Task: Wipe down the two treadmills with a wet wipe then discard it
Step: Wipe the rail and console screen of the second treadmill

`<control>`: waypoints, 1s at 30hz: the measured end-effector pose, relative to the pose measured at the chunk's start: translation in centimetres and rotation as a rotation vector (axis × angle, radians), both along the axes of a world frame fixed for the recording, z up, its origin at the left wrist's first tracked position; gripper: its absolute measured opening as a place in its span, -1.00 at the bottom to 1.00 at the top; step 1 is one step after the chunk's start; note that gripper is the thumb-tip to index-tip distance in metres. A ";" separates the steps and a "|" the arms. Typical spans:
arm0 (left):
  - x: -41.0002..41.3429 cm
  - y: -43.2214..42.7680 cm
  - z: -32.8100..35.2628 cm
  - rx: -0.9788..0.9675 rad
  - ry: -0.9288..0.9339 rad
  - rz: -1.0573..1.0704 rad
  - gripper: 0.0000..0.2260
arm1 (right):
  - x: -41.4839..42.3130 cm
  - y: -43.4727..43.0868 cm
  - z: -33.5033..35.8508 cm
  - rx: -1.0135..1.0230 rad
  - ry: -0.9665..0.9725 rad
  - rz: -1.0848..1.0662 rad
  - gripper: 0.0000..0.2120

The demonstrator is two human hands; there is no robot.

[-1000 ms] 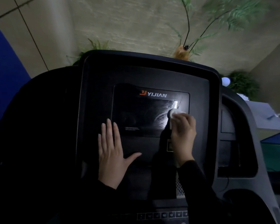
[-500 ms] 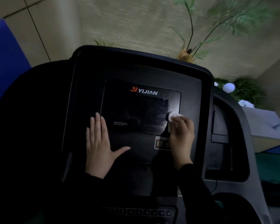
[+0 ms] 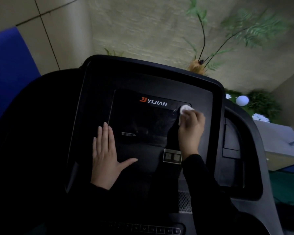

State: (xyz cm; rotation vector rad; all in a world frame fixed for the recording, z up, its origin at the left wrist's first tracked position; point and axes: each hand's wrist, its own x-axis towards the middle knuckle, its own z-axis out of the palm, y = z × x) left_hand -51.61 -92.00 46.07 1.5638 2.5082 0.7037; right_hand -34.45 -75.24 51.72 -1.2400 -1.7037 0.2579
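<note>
- We see a black treadmill console [image 3: 159,78] filling the middle of the view, with a dark screen [image 3: 143,122] set into it under an orange-and-white "YIJIAN" logo [image 3: 153,102].
- Our right hand [image 3: 191,129] has its grip closed around a white wet wipe [image 3: 185,109], bunched up and poking out past the fingertips.
- The wipe is pressed against the upper right corner of the screen, just right of the logo.
- A faint wet glint shows on the glass just left of the wipe.
- Our left hand [image 3: 107,160] lies flat on the console at the lower left edge of the screen, fingers straight and together, thumb spread out to the right; its grip is fully open and holds nothing.
- Both arms wear dark sleeves [image 3: 205,184].
- A small pale-framed panel [image 3: 172,156] sits below the screen, just beside our right wrist.
- A row of numbered buttons [image 3: 143,228] runs along the bottom of the console, too dim for us to read well.
- Behind the console stand green leafy plants [image 3: 244,31] against a beige wall [image 3: 134,28], and a white ball [image 3: 242,100] sits to the right.
- A blue pad [image 3: 8,65] shows at the far left.
</note>
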 end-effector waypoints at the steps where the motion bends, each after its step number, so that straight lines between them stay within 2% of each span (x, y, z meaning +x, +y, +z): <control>1: 0.0 0.0 0.0 -0.001 0.003 0.001 0.11 | -0.9 0.3 0.4 0.007 -0.005 0.018 -0.87; 8: -0.1 0.0 0.3 0.013 -0.005 0.006 0.11 | -5.4 -2.5 -0.8 0.078 -0.157 0.325 -0.86; 10: -0.1 -0.1 0.3 0.017 -0.021 -0.002 0.11 | -4.1 -2.4 -0.9 0.076 -0.143 0.270 -0.84; 14: -0.3 -0.2 0.3 0.018 -0.017 -0.018 0.12 | -1.7 -0.7 0.0 0.037 -0.042 -0.020 -0.83; 17: -0.4 -0.2 0.3 0.024 -0.024 -0.021 0.11 | -3.1 0.1 0.7 0.013 -0.017 -0.047 -0.83; 21: -0.5 -0.2 0.3 0.027 -0.053 -0.034 0.12 | -7.6 -0.2 1.0 0.036 -0.077 0.096 -0.85; 25: -0.9 -0.3 0.3 0.034 -0.081 -0.053 0.13 | -11.4 -2.4 0.6 0.116 -0.142 0.329 -0.87; 28: -1.2 -0.5 0.4 0.057 -0.106 -0.078 0.11 | -11.4 -4.4 -0.6 0.121 -0.191 0.446 -0.87; 30: -1.4 -0.6 0.3 0.058 -0.085 -0.087 0.11 | -9.7 -5.0 -1.4 0.108 -0.202 0.430 -0.86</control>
